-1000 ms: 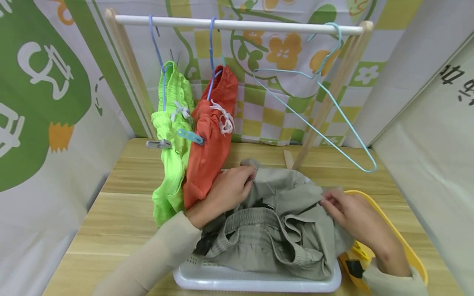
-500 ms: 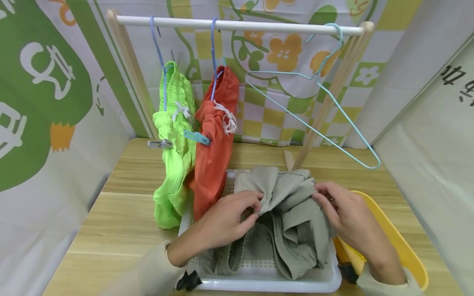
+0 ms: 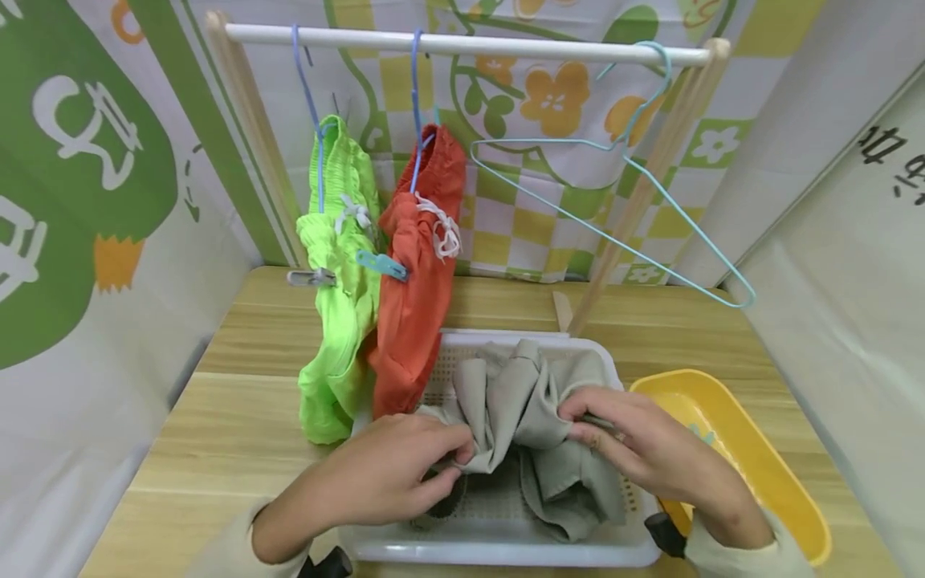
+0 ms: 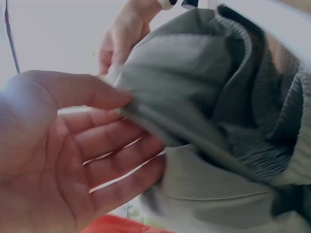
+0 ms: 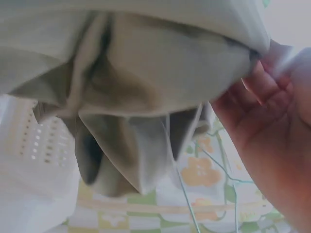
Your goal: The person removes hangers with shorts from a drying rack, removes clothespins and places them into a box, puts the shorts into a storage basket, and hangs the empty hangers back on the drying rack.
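Grey-khaki elastic-waist pants [image 3: 531, 393] are bunched over the white perforated basket [image 3: 499, 554]. My left hand [image 3: 390, 461] pinches their cloth on the left between thumb and fingers. In the left wrist view, the thumb lies over the fabric's edge, and the ribbed waistband [image 4: 296, 126] shows at right. At the other side my right hand [image 3: 650, 441] pinches the pants too. The right wrist view has the cloth [image 5: 136, 73] hanging in folds above the basket, with part of the right fingers hidden behind it.
On the rack rail [image 3: 470, 44] hang bright green pants [image 3: 347, 241], red-orange pants [image 3: 419, 297] and a bare turquoise hanger [image 3: 578, 217]. Clothespins [image 3: 383, 265] clip the hanging pants. A yellow tray [image 3: 744, 441] stands right of the basket.
Both hands have drawn the pants toward me, the left hand moving down and left. More of the basket and yellow tray shows. The turquoise hanger has swung slightly.
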The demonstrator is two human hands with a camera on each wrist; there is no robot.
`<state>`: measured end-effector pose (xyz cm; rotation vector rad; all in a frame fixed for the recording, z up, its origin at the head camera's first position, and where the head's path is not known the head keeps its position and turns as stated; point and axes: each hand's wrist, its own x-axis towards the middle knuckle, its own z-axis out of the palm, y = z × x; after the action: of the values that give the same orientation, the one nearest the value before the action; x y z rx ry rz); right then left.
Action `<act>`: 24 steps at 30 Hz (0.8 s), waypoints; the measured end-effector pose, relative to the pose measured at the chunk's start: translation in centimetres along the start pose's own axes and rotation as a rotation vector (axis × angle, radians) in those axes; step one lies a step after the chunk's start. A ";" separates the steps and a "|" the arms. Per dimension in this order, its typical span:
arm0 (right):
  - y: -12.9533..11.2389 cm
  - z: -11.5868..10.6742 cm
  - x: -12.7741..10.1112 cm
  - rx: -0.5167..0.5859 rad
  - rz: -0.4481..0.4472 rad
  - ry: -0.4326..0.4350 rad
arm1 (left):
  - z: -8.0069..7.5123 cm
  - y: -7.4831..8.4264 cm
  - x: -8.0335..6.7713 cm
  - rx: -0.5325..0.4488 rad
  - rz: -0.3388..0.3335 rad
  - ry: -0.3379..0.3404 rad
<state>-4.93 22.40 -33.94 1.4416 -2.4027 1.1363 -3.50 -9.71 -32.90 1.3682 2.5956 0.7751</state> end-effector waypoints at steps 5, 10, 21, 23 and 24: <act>0.5 0.2 -0.4 0.157 0.089 -0.162 | -0.7 -0.8 -0.5 -0.034 0.116 -0.139; 1.0 0.2 -0.6 0.143 0.176 -0.243 | -0.5 -2.2 0.0 -0.125 0.178 -0.211; 2.7 -0.4 -1.1 -0.002 0.455 -0.364 | 1.0 -5.6 0.7 -0.167 0.046 -0.331; 3.0 -0.6 -1.3 -0.003 0.481 -0.381 | 1.0 -5.8 0.6 -0.170 0.037 -0.353; 3.1 -0.6 -1.4 -0.005 0.488 -0.386 | 1.0 -5.9 0.6 -0.168 0.037 -0.366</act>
<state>-6.80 24.66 -35.81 1.1922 -3.1482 0.9967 -7.92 -11.58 -36.58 1.3647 2.1820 0.6570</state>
